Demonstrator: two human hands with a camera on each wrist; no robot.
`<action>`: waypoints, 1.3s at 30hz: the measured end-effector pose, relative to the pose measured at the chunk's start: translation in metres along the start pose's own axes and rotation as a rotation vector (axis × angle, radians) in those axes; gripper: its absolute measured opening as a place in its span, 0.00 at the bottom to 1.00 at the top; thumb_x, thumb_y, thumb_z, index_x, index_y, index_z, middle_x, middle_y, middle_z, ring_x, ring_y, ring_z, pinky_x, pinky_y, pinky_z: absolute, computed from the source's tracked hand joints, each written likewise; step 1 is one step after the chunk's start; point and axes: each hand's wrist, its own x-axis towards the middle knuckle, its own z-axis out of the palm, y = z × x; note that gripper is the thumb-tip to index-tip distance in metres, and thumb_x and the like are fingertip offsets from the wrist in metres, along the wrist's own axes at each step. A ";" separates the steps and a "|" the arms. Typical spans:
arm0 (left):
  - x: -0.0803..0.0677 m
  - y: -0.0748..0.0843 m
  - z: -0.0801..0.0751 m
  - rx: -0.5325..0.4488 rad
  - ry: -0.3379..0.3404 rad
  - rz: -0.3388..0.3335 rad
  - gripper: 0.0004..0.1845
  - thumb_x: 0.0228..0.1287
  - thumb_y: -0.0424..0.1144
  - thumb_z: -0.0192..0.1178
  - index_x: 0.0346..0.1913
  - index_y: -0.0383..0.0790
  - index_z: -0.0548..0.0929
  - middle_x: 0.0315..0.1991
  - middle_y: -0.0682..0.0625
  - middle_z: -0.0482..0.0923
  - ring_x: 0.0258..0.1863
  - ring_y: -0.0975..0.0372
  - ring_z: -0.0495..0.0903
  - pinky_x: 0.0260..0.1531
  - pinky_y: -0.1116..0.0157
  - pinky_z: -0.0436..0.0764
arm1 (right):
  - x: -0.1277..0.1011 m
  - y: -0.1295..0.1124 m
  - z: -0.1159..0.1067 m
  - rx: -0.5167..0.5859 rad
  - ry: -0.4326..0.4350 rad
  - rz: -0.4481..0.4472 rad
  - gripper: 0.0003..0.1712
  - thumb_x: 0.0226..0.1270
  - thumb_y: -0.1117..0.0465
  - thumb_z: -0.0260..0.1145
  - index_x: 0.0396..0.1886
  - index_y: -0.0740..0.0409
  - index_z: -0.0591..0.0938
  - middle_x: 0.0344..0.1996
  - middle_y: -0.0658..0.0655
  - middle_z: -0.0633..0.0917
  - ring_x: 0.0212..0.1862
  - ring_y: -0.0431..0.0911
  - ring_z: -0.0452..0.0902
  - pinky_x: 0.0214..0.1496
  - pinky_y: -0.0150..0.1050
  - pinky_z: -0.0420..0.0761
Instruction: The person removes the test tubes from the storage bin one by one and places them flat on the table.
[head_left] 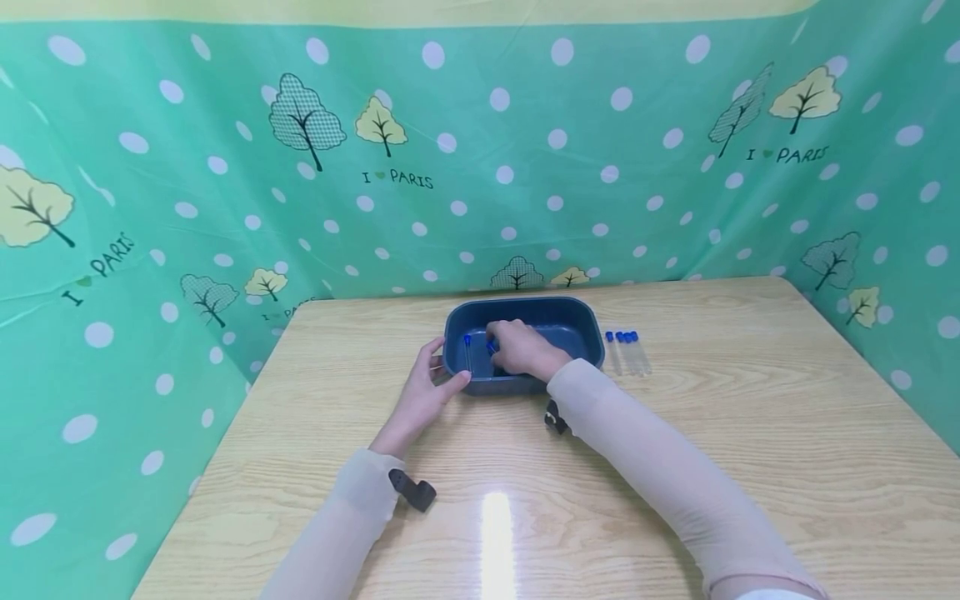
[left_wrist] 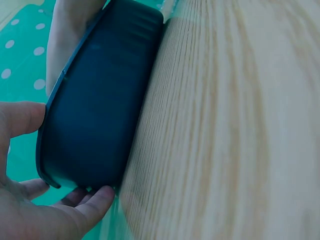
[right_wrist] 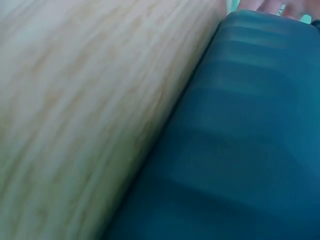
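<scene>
A dark blue rectangular basin (head_left: 577, 312) stands on the wooden table. My left hand (head_left: 423, 392) grips its left end: in the left wrist view the thumb lies at the rim and other fingers curl around the corner of the wall (left_wrist: 100, 110). Over the basin's inside, my right hand (head_left: 522, 346) points downward and pinches a blue-capped test tube (head_left: 492, 346), most of it hidden. Another clear tube with a blue cap (head_left: 468, 342) lies in the basin's left part. The right wrist view shows mainly the basin's outer wall (right_wrist: 240, 130), hiding the right hand's work.
Several clear tubes with blue caps (head_left: 627, 337) lie side by side on the table, just right of the basin. A green polka-dot curtain (head_left: 465, 167) hangs behind and along both sides of the wooden table (head_left: 300, 467). Black straps sit on both wrists.
</scene>
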 end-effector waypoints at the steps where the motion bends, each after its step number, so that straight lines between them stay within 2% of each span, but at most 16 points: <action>1: 0.000 0.000 0.000 0.001 0.000 -0.003 0.41 0.62 0.49 0.63 0.73 0.54 0.54 0.64 0.42 0.64 0.65 0.48 0.66 0.59 0.47 0.70 | 0.000 0.000 -0.001 -0.001 0.000 0.001 0.21 0.65 0.60 0.64 0.58 0.55 0.76 0.43 0.54 0.81 0.37 0.46 0.76 0.40 0.39 0.76; 6: 0.001 -0.001 0.000 0.003 0.003 -0.004 0.40 0.62 0.49 0.63 0.73 0.54 0.54 0.64 0.42 0.64 0.65 0.48 0.65 0.60 0.47 0.69 | -0.002 -0.002 -0.004 0.007 0.013 0.004 0.22 0.65 0.60 0.63 0.59 0.54 0.75 0.47 0.55 0.81 0.38 0.47 0.76 0.43 0.41 0.77; 13: 0.002 -0.001 0.001 -0.002 -0.003 0.003 0.39 0.63 0.49 0.63 0.73 0.54 0.54 0.64 0.43 0.64 0.65 0.47 0.65 0.60 0.46 0.68 | -0.006 -0.004 -0.007 -0.015 0.063 -0.002 0.22 0.65 0.58 0.65 0.60 0.50 0.76 0.53 0.55 0.80 0.41 0.46 0.76 0.51 0.47 0.78; 15: 0.002 -0.001 0.001 0.001 -0.001 0.002 0.40 0.62 0.49 0.63 0.73 0.54 0.54 0.65 0.43 0.64 0.66 0.47 0.64 0.60 0.46 0.68 | -0.008 -0.004 -0.007 -0.009 0.078 -0.014 0.23 0.65 0.58 0.65 0.60 0.50 0.76 0.53 0.55 0.80 0.40 0.46 0.76 0.49 0.45 0.79; 22: 0.001 -0.001 0.000 0.001 0.003 -0.016 0.40 0.62 0.49 0.63 0.73 0.54 0.54 0.65 0.42 0.63 0.66 0.48 0.64 0.60 0.46 0.68 | -0.012 -0.004 -0.012 0.022 0.113 -0.042 0.24 0.65 0.60 0.65 0.61 0.51 0.75 0.40 0.52 0.81 0.34 0.44 0.77 0.34 0.37 0.77; 27: 0.001 0.000 0.000 -0.002 0.003 -0.017 0.40 0.62 0.50 0.63 0.72 0.55 0.54 0.65 0.43 0.64 0.66 0.48 0.65 0.60 0.46 0.68 | -0.016 -0.004 -0.015 0.037 0.120 -0.043 0.24 0.64 0.59 0.65 0.61 0.51 0.75 0.38 0.51 0.81 0.33 0.43 0.76 0.32 0.35 0.77; 39: 0.001 -0.001 0.001 -0.009 0.005 -0.003 0.40 0.62 0.47 0.63 0.72 0.53 0.55 0.64 0.42 0.65 0.65 0.47 0.65 0.60 0.46 0.68 | -0.032 0.000 -0.026 0.118 0.170 -0.112 0.23 0.62 0.62 0.64 0.58 0.52 0.77 0.31 0.50 0.79 0.27 0.43 0.75 0.27 0.36 0.75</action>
